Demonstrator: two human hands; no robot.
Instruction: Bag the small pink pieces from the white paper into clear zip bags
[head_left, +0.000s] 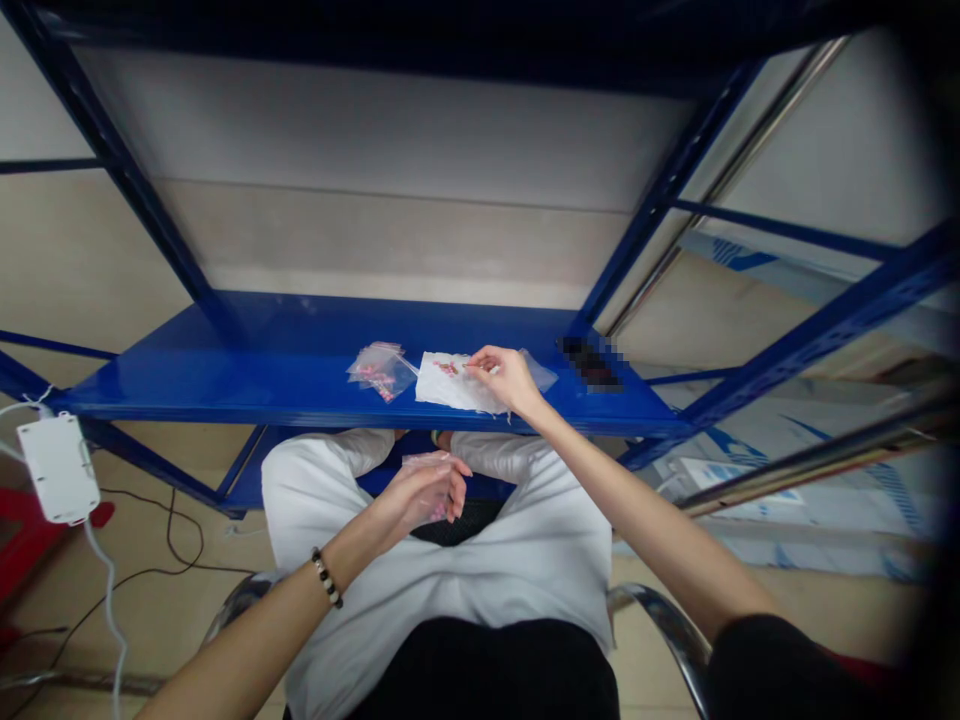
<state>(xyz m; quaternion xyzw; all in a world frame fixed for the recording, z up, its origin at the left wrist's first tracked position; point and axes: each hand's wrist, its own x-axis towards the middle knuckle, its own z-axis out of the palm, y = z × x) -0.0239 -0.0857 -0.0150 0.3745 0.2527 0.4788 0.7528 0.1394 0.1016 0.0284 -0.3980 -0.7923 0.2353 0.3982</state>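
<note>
My left hand point(429, 492) is closed round a clear plastic bag point(429, 510) above my lap, with a little pink showing inside it. My right hand point(504, 376) is over a white sheet point(442, 392) on the blue shelf, thumb and fingertips pinched together. What the pinch holds, if anything, is too small to name. Small pink and reddish pieces point(448, 368) lie on the sheet, just left of those fingertips. Further left is a pile of clear plastic bags point(381, 370) with pink pieces in them. Another clear bag point(540, 372) lies partly behind my right hand.
The blue metal shelf point(285, 345) has upright posts at both sides and another level overhead. A dark, blurred-out object point(591, 364) lies at its right end. A white power strip point(58, 468) hangs at left, with cables below. Film-covered panels point(817, 470) stand at right.
</note>
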